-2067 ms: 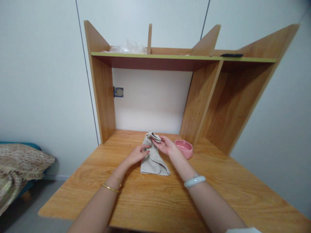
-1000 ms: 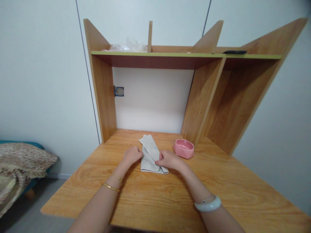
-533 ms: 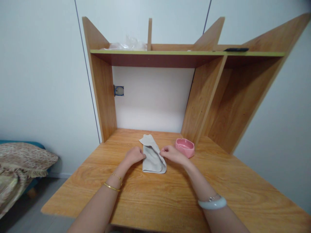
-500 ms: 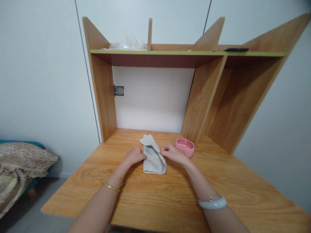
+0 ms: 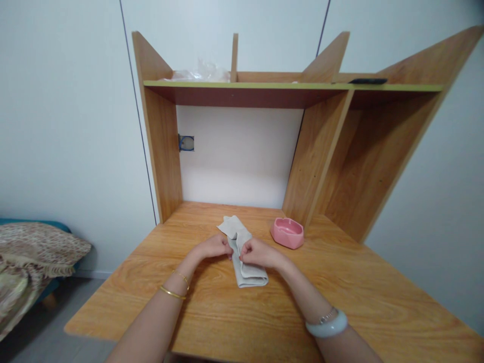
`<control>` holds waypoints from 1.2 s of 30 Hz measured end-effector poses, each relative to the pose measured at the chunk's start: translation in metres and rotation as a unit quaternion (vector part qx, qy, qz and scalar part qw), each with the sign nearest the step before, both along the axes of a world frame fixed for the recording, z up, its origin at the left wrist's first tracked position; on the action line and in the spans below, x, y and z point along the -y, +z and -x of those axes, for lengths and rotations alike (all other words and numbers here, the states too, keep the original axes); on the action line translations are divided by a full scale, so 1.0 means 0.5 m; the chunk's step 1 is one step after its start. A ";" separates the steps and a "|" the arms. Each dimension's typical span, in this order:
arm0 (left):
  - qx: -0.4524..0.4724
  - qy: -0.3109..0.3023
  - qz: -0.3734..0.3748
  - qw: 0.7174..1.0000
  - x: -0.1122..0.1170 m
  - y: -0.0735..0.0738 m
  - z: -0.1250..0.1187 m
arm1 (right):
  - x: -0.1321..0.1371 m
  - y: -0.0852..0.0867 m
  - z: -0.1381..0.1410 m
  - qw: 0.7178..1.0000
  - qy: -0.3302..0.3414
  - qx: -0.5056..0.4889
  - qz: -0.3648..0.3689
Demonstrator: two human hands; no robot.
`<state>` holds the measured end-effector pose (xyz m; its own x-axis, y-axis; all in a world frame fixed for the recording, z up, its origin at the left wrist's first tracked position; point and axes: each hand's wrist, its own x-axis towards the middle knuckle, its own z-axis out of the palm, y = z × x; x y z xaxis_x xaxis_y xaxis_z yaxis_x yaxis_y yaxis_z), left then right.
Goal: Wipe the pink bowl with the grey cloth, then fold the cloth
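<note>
A light grey cloth (image 5: pixel 252 275), partly folded over on itself, lies on the wooden desk (image 5: pixel 227 317) between my hands. My left hand (image 5: pixel 216 247) pinches the cloth's left edge, fingers closed. With fingers and thumb together, my right hand (image 5: pixel 259 252) grips the folded-over flap near the cloth's middle. The far end of the cloth spreads out in a loose corner beyond my hands. Just beyond my right hand stands a pink ashtray (image 5: pixel 288 234) with angular sides, apart from the cloth.
A wooden shelf unit (image 5: pixel 317 166) rises from the back of the desk. Its upper board holds a clear plastic bag (image 5: pixel 202 71) and a flat black object (image 5: pixel 367 80). An open socket box (image 5: pixel 186 143) is at the back left. A patterned blanket (image 5: pixel 38 247) lies at far left.
My right hand has moved left across the cloth, carrying its right edge over, so the cloth is narrower. The cloth has shifted slightly nearer to me.
</note>
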<state>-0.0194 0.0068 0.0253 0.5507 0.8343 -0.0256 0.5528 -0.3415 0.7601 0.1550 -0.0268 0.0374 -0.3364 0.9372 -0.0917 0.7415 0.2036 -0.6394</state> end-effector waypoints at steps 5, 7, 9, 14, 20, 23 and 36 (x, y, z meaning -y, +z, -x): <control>-0.100 0.173 -0.088 0.976 -0.018 -0.002 0.012 | 0.013 0.011 0.001 0.994 0.019 0.110 0.010; -0.117 0.247 -0.121 0.954 -0.022 -0.003 0.014 | 0.023 0.025 0.003 0.988 0.037 0.144 0.032; -0.114 0.285 -0.132 0.942 -0.024 -0.003 0.015 | 0.035 0.041 0.004 0.981 0.061 0.177 0.055; -0.136 0.296 -0.125 0.937 -0.027 -0.004 0.021 | 0.049 0.065 -0.004 0.958 0.130 0.231 0.107; -0.183 0.295 -0.094 0.933 -0.031 -0.002 0.038 | 0.045 0.066 -0.022 0.956 0.172 0.175 0.159; -0.191 0.292 -0.088 0.933 -0.034 -0.005 0.042 | 0.044 0.068 -0.024 0.956 0.185 0.157 0.166; -0.227 0.260 -0.160 0.925 -0.054 0.046 0.009 | 0.050 0.076 -0.013 0.949 0.177 0.226 0.133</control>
